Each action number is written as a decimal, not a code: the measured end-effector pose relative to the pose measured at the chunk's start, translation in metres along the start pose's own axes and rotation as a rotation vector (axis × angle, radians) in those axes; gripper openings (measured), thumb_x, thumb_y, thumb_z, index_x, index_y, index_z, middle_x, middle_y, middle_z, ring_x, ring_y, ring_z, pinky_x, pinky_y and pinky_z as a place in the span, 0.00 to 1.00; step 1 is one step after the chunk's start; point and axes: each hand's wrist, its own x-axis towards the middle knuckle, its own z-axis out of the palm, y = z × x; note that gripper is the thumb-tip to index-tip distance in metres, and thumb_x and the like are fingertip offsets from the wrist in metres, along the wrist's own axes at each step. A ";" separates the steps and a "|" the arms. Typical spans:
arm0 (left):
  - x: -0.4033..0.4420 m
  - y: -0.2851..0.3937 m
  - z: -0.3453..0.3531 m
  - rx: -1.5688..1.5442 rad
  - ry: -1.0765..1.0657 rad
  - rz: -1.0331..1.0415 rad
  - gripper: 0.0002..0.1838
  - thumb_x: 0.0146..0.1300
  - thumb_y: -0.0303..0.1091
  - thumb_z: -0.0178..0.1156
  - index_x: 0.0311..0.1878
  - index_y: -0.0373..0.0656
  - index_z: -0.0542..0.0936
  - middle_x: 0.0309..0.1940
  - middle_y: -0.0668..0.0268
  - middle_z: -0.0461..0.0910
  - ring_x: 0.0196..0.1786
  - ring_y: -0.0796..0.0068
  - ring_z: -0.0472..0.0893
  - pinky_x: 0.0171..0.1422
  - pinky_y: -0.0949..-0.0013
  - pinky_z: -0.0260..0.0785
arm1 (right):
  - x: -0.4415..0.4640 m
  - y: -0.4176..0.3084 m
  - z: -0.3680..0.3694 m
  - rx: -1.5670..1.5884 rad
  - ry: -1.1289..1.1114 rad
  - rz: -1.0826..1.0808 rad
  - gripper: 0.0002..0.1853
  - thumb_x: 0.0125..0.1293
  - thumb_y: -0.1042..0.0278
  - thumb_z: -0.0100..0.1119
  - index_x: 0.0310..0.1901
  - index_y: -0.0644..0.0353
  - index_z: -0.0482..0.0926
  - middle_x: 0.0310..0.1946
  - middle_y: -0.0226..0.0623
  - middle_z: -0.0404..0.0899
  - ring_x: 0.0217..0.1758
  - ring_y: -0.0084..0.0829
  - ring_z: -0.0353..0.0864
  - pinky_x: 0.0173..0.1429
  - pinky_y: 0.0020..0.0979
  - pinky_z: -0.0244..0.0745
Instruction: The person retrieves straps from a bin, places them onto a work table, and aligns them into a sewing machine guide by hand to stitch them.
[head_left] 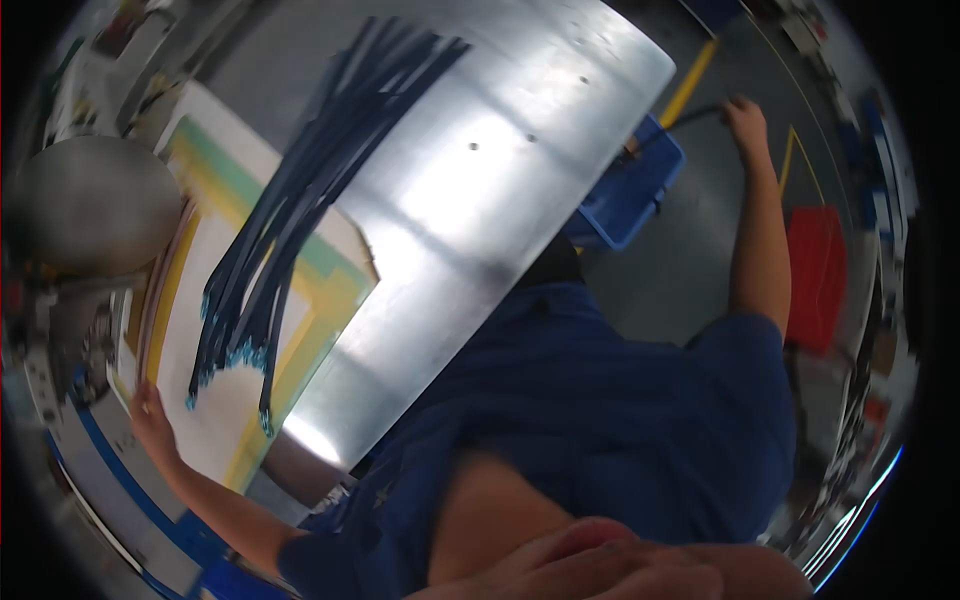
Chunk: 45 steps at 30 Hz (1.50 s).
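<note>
At the far left, my left hand is closed at the edge of a white board with yellow and green borders, by the lower end of long brownish strips; what its fingers hold is too small to tell. My right hand, stretched out at the upper right, is closed on the end of a dark cable that runs down to a blue bin. A bundle of dark blue cables with light blue ends lies across the board and metal tabletop.
The shiny metal tabletop runs diagonally in front of my body. A round grey object stands at the left, blurred. Beyond my right arm is a red container. Yellow lines mark the grey floor.
</note>
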 end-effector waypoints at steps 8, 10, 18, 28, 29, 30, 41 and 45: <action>-0.071 0.007 0.038 -0.356 -0.183 -0.238 0.23 0.75 0.37 0.63 0.69 0.37 0.78 0.60 0.56 0.80 0.60 0.65 0.79 0.67 0.60 0.72 | -0.007 -0.011 0.051 0.200 -0.083 0.160 0.15 0.65 0.57 0.64 0.41 0.62 0.88 0.30 0.36 0.87 0.31 0.27 0.83 0.33 0.31 0.73; -0.070 0.005 0.033 -0.300 -0.213 -0.250 0.22 0.74 0.36 0.63 0.67 0.36 0.78 0.58 0.57 0.81 0.59 0.65 0.79 0.66 0.62 0.72 | -0.012 -0.014 0.067 0.325 -0.083 0.198 0.15 0.65 0.58 0.66 0.42 0.62 0.86 0.32 0.34 0.87 0.27 0.25 0.77 0.28 0.30 0.68; -0.061 0.024 0.035 -0.280 -0.201 -0.241 0.20 0.71 0.35 0.65 0.62 0.35 0.80 0.52 0.61 0.83 0.53 0.69 0.79 0.62 0.66 0.70 | -0.044 0.020 0.074 0.619 -0.023 0.355 0.14 0.67 0.58 0.66 0.44 0.62 0.85 0.33 0.34 0.85 0.25 0.23 0.73 0.27 0.30 0.65; -0.067 0.009 0.058 -0.756 0.064 -0.282 0.08 0.82 0.35 0.52 0.49 0.40 0.74 0.38 0.66 0.78 0.39 0.77 0.77 0.46 0.71 0.70 | -0.039 0.034 0.052 0.684 0.040 0.388 0.12 0.77 0.57 0.58 0.44 0.57 0.84 0.21 0.19 0.65 0.17 0.14 0.59 0.20 0.23 0.52; -0.066 0.007 0.058 -0.816 0.049 -0.283 0.09 0.83 0.36 0.51 0.49 0.40 0.74 0.36 0.65 0.78 0.36 0.75 0.77 0.43 0.70 0.71 | -0.029 0.026 0.056 0.687 0.057 0.353 0.14 0.78 0.55 0.57 0.45 0.58 0.85 0.22 0.20 0.68 0.18 0.14 0.61 0.20 0.22 0.54; -0.065 0.023 0.055 -0.909 0.079 -0.324 0.09 0.83 0.35 0.49 0.49 0.41 0.74 0.34 0.65 0.77 0.34 0.75 0.77 0.41 0.70 0.71 | -0.020 0.024 0.061 0.645 0.069 0.261 0.17 0.79 0.53 0.56 0.45 0.57 0.85 0.24 0.21 0.70 0.20 0.15 0.63 0.21 0.22 0.56; -0.048 0.015 0.047 -0.530 -0.181 -0.284 0.16 0.76 0.42 0.61 0.49 0.37 0.85 0.29 0.69 0.79 0.33 0.79 0.75 0.39 0.73 0.67 | -0.144 -0.274 0.083 0.413 -0.251 -0.735 0.10 0.72 0.70 0.68 0.50 0.64 0.85 0.38 0.27 0.82 0.35 0.14 0.72 0.38 0.20 0.66; -0.049 -0.003 0.054 -0.383 -0.045 -0.193 0.16 0.75 0.42 0.61 0.46 0.36 0.85 0.26 0.65 0.79 0.31 0.78 0.76 0.38 0.72 0.68 | -0.251 -0.397 0.104 0.276 -0.537 -1.210 0.23 0.58 0.65 0.77 0.54 0.62 0.83 0.48 0.42 0.81 0.47 0.42 0.84 0.49 0.35 0.78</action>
